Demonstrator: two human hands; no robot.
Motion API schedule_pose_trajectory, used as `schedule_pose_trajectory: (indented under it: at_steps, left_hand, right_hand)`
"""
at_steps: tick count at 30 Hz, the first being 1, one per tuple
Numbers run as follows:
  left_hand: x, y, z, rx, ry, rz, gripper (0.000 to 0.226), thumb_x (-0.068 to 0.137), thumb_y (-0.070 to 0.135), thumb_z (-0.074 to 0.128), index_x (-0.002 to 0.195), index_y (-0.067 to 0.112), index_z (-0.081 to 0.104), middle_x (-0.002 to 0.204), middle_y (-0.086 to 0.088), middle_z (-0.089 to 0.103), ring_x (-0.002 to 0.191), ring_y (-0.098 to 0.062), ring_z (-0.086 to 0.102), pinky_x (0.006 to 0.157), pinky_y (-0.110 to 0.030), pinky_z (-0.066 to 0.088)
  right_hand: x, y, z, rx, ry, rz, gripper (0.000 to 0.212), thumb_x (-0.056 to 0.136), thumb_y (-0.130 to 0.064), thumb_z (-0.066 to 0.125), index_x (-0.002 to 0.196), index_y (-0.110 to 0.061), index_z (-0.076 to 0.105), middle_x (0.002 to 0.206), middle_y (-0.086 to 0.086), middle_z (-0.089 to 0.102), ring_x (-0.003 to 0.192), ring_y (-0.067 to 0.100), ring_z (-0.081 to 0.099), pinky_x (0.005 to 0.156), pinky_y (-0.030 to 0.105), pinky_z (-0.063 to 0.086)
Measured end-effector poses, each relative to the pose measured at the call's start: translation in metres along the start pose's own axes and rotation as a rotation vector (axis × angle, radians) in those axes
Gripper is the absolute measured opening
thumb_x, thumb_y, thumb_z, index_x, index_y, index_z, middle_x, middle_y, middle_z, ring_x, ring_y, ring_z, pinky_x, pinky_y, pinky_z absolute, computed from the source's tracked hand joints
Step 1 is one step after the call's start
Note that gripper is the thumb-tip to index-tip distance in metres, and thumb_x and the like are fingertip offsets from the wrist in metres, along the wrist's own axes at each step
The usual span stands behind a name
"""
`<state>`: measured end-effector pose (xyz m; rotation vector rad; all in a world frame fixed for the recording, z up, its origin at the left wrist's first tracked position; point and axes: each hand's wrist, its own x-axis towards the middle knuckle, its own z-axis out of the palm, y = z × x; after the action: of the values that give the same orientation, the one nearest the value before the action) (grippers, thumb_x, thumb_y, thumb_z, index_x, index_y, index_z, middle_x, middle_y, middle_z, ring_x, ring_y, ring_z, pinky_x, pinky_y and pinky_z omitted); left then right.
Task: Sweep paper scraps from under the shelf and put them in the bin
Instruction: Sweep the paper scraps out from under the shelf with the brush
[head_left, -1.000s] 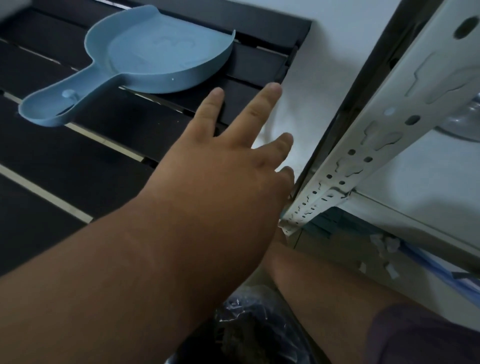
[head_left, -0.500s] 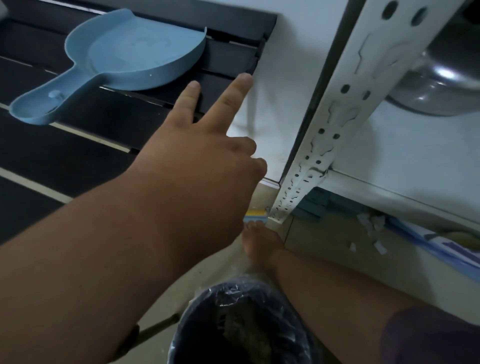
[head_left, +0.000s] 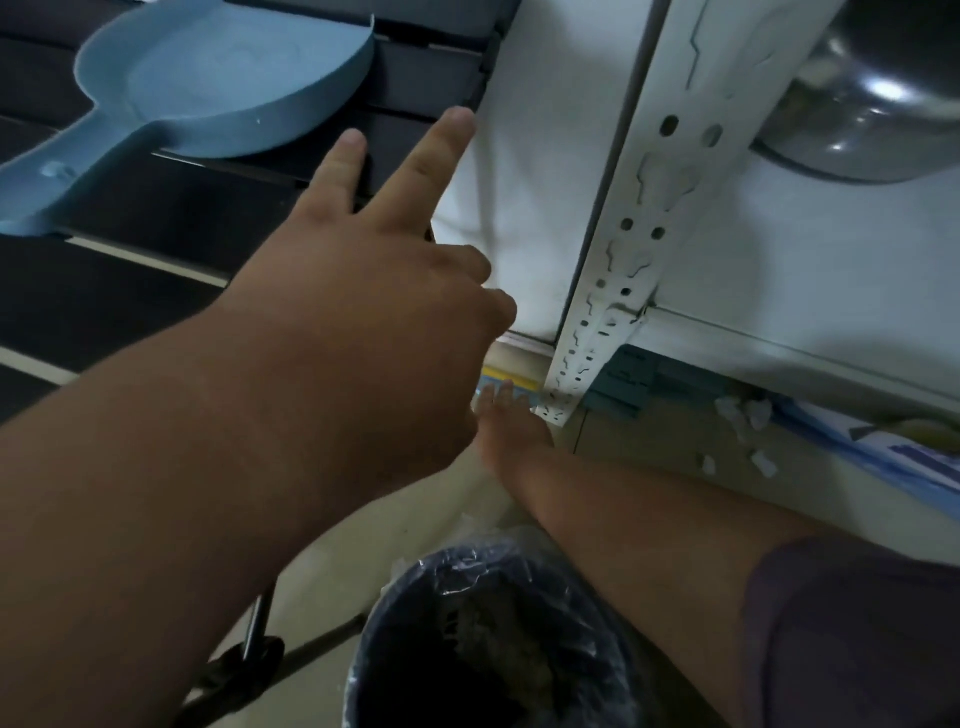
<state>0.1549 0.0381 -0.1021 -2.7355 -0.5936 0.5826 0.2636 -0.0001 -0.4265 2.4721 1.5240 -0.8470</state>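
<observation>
dustpan lies up and to the left of the reaching hand

the only hand in view, which i take for the left hand (head_left: 363, 291) since its arm comes in from the left edge, is held out over the dark slatted surface (head_left: 130, 291). two fingers (head_left: 441, 145) are straight and spread while the others curl loosely under; it holds nothing. the right hand is not in view.

the blue dustpan (head_left: 208, 88) rests on that surface up and to the left of the fingertips, near but apart from them. its long axis runs on a slant: the handle (head_left: 57, 176) points down-left toward the frame edge, the open mouth up-right toward the wall. so the handle is the farther end from the fingers, and the pan's curved lip the nearer. judging from this, taking the handle calls for a move leftward across the surface.

the paper scraps (head_left: 743, 421) lie on the floor under the lowest shelf (head_left: 779, 332), well to the right and below the hand, beyond the white slotted post (head_left: 618, 291). the bin (head_left: 405, 613), lined with a clear bag, stands on the floor below the forearm, beside the person's leg (head_left: 623, 509). no broom or brush can be seen.
</observation>
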Motion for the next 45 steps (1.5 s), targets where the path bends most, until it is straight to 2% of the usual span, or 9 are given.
schedule_pose_trajectory:
  at_steps: [7,11,14,21,24,28,34,37,45]
  left_hand:
    - [-0.001,-0.001,-0.002,-0.008,-0.007,0.011,0.068,0.085,0.069,0.039,0.15,0.045,0.04,0.159,0.019,0.045,0.156,-0.036,-0.031,0.124,-0.073,0.004]
    - [0.0,0.0,-0.003,-0.019,-0.002,0.009,0.069,0.084,0.069,0.038,0.148,0.044,0.044,0.157,0.017,0.049,0.157,-0.036,-0.028,0.123,-0.074,0.004]
    - [0.001,0.0,-0.002,-0.032,0.011,0.017,0.065,0.085,0.067,0.047,0.146,0.044,0.046,0.156,0.016,0.05,0.157,-0.037,-0.027,0.123,-0.074,0.004]
    - [0.0,0.0,0.0,-0.042,0.03,0.01,0.063,0.086,0.068,0.047,0.144,0.042,0.05,0.151,0.016,0.056,0.158,-0.037,-0.025,0.123,-0.074,0.003]
    - [0.0,0.0,0.0,-0.055,0.027,0.009,0.061,0.086,0.067,0.045,0.141,0.043,0.052,0.147,0.017,0.059,0.158,-0.036,-0.025,0.123,-0.074,0.003]
    - [0.001,-0.002,0.0,-0.084,0.031,0.008,0.061,0.086,0.068,0.044,0.141,0.043,0.052,0.144,0.019,0.06,0.158,-0.033,-0.026,0.124,-0.073,0.002]
    - [-0.002,-0.003,0.0,-0.09,0.039,0.015,0.062,0.084,0.068,0.05,0.14,0.043,0.055,0.143,0.019,0.061,0.16,-0.032,-0.022,0.124,-0.073,0.004]
    - [-0.003,-0.002,0.0,-0.083,0.028,0.008,0.063,0.082,0.072,0.049,0.138,0.043,0.055,0.142,0.018,0.062,0.16,-0.032,-0.02,0.124,-0.073,0.006]
    - [-0.003,0.0,0.0,-0.102,0.053,-0.011,0.072,0.08,0.072,0.049,0.146,0.043,0.045,0.145,0.017,0.061,0.161,-0.031,-0.018,0.124,-0.072,0.006]
  right_hand:
    - [-0.009,-0.001,-0.001,-0.091,0.027,-0.061,0.057,0.103,-0.01,0.034,0.155,0.003,0.016,0.153,0.031,0.03,0.137,0.045,0.037,0.109,0.052,0.04]
    - [-0.017,-0.002,-0.001,-0.042,-0.029,-0.072,0.042,0.099,-0.009,0.039,0.14,-0.004,0.045,0.136,0.022,0.055,0.12,0.036,0.057,0.099,0.047,0.049]
    - [-0.022,-0.005,-0.002,-0.008,-0.01,-0.128,0.043,0.097,-0.008,0.041,0.138,-0.014,0.051,0.125,0.016,0.064,0.11,0.034,0.063,0.093,0.045,0.053]
    - [-0.024,-0.002,-0.018,0.067,0.15,-0.136,0.034,0.095,-0.014,0.049,0.128,-0.01,0.056,0.123,0.016,0.061,0.112,0.035,0.059,0.093,0.045,0.052]
    - [-0.02,0.0,-0.021,0.071,0.175,-0.171,0.037,0.097,-0.014,0.05,0.134,-0.01,0.051,0.128,0.016,0.056,0.113,0.034,0.057,0.091,0.044,0.053]
    - [-0.017,0.015,-0.011,0.119,0.082,-0.202,0.048,0.097,-0.011,0.048,0.144,-0.016,0.042,0.14,0.015,0.049,0.123,0.035,0.052,0.097,0.05,0.05]
    - [-0.018,0.035,0.012,-0.112,-0.033,-0.309,0.051,0.095,-0.019,0.048,0.145,-0.022,0.036,0.146,0.01,0.042,0.134,0.029,0.041,0.101,0.051,0.047]
    - [-0.021,0.043,0.017,-0.167,-0.05,-0.344,0.051,0.093,-0.031,0.059,0.141,-0.022,0.041,0.142,0.01,0.047,0.129,0.029,0.044,0.099,0.05,0.048]
    - [-0.026,0.055,0.019,-0.17,-0.029,-0.37,0.042,0.097,-0.031,0.052,0.136,-0.018,0.047,0.135,0.013,0.05,0.124,0.031,0.044,0.101,0.046,0.044]
